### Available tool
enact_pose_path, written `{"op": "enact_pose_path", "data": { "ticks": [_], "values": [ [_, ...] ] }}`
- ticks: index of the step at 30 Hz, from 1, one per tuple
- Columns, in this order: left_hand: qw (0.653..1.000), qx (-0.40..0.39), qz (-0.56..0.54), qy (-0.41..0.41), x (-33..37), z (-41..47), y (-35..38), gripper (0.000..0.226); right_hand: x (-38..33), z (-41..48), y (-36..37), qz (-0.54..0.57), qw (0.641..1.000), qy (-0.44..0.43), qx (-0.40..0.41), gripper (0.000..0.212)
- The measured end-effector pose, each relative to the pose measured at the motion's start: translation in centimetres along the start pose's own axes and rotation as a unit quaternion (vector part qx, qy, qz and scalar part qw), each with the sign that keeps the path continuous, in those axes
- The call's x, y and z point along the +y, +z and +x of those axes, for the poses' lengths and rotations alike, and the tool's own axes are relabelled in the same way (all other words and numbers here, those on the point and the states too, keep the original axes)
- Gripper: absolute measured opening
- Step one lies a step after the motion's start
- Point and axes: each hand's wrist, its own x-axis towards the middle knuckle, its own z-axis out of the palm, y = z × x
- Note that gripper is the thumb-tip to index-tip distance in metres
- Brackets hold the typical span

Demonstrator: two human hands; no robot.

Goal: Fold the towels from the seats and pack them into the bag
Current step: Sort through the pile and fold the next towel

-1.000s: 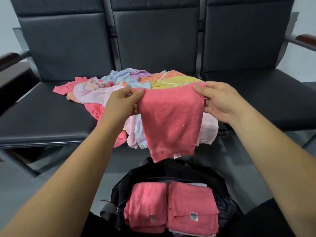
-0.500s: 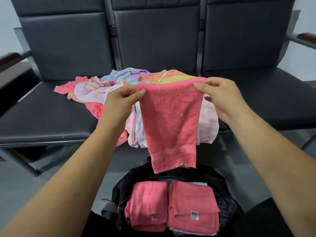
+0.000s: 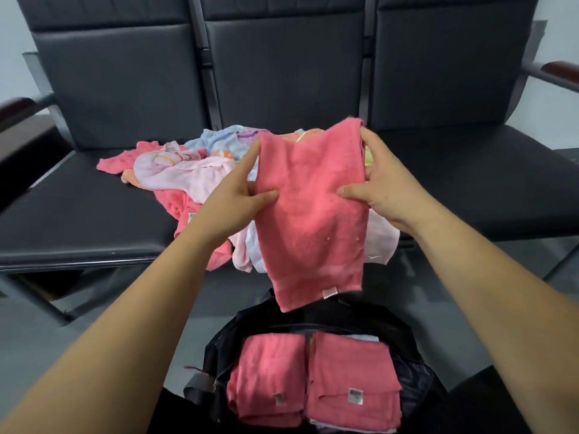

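Pink towel (image 3: 313,214), long axis vertical

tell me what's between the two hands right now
The head view shows the pink towel spanning the gap: the left hand pinches its left edge, the right hand its right edge, and it hangs above the bag.

A row of three black padded seats (image 3: 78,214) is carrying a loose pile of towels (image 3: 188,173), pink, lilac, blue and orange ones. The pile is lying across the left and middle seats and is hanging over the front edge. In front of the seats a black bag (image 3: 407,339) is standing open above the grey floor (image 3: 78,324), and two folded pink towels (image 3: 269,371) are lying side by side inside it.
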Motion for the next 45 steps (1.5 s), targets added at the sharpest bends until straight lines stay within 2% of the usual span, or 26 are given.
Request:
{"op": "enact_pose_path", "data": {
  "ticks": [2,5,8,10,11,12,14,17,19,21,23,25,28,30,32,34,36,39,40,42,45],
  "values": [
    [0.998,0.025,0.052,-0.025,-0.3,0.2,0.0,0.041,0.3,0.1,0.0,-0.036,0.999,0.005,0.022,0.092],
    [0.999,0.049,-0.005,-0.019,-0.3,0.3,0.4,0.020,0.5,0.1,0.1,-0.015,1.000,-0.002,0.022,0.081],
    [0.994,0.073,-0.072,-0.025,-0.5,0.4,0.6,0.012,0.7,0.5,0.4,-0.026,0.999,0.032,0.002,0.040],
    [0.995,0.018,-0.091,-0.039,-0.5,0.3,0.3,0.013,0.9,0.8,0.5,0.020,0.996,0.085,-0.035,0.017],
    [0.996,-0.025,-0.070,-0.041,-0.4,0.2,0.1,0.021,1.0,0.8,0.4,0.057,0.991,0.103,-0.066,0.017],
    [0.997,-0.061,-0.033,-0.039,-0.3,0.0,-0.1,0.031,1.0,0.7,0.1,0.078,0.985,0.114,-0.100,0.030],
    [0.995,-0.078,0.059,-0.026,0.0,-0.2,-0.4,0.037,0.7,0.4,-0.4,0.002,0.984,0.110,-0.141,0.045],
    [0.983,-0.047,0.177,0.017,0.2,-0.1,0.1,0.021,0.3,0.2,-0.4,-0.186,0.976,0.048,-0.103,0.033],
    [0.980,-0.039,0.192,0.016,0.1,-0.1,0.5,0.016,0.8,0.3,-0.1,-0.194,0.979,0.019,-0.061,0.021],
    [0.986,-0.034,0.162,0.002,-0.2,-0.1,0.5,0.011,1.5,0.5,-0.1,-0.116,0.991,0.025,-0.059,0.015],
    [0.996,-0.033,0.087,-0.014,-0.2,-0.1,0.3,0.002,2.1,0.7,-0.1,0.011,0.997,0.062,-0.047,0.019],
    [0.998,-0.016,-0.014,-0.052,-0.1,-0.2,0.2,0.008,2.2,0.7,-0.2,0.133,0.986,0.098,-0.018,0.022],
    [0.982,0.020,-0.145,-0.124,-0.1,0.1,0.2,0.015,2.1,0.7,-0.3,0.233,0.964,0.129,-0.005,0.029],
    [0.962,0.002,-0.226,-0.152,-0.2,0.3,0.1,0.031,1.9,0.7,-0.3,0.276,0.946,0.166,-0.015,0.027],
    [0.957,-0.039,-0.245,-0.149,-0.4,0.2,0.0,0.044,1.9,0.6,-0.5,0.299,0.931,0.205,-0.039,0.027],
    [0.976,-0.063,-0.160,-0.130,-0.6,0.0,-0.1,0.046,2.1,0.4,-1.0,0.284,0.930,0.215,-0.085,0.042],
    [0.995,-0.048,-0.002,-0.090,-0.6,-0.2,0.0,0.036,2.2,0.5,-1.2,0.231,0.944,0.208,-0.113,0.052],
    [0.988,-0.023,0.153,-0.024,-0.4,-0.1,0.6,0.014,2.2,0.7,-0.8,0.057,0.984,0.155,-0.066,0.032],
    [0.985,-0.017,0.172,-0.013,-0.4,-0.1,0.8,0.010,2.2,0.7,-0.6,0.009,0.990,0.133,-0.052,0.025],
    [0.989,-0.005,0.149,-0.015,-0.6,0.1,1.0,0.006,2.3,0.7,-0.3,-0.001,0.992,0.113,-0.051,0.020],
    [0.997,-0.003,0.003,-0.082,-0.7,0.3,0.8,0.008,2.5,0.6,-0.3,0.042,0.990,0.115,-0.063,0.014]
  ]
}}
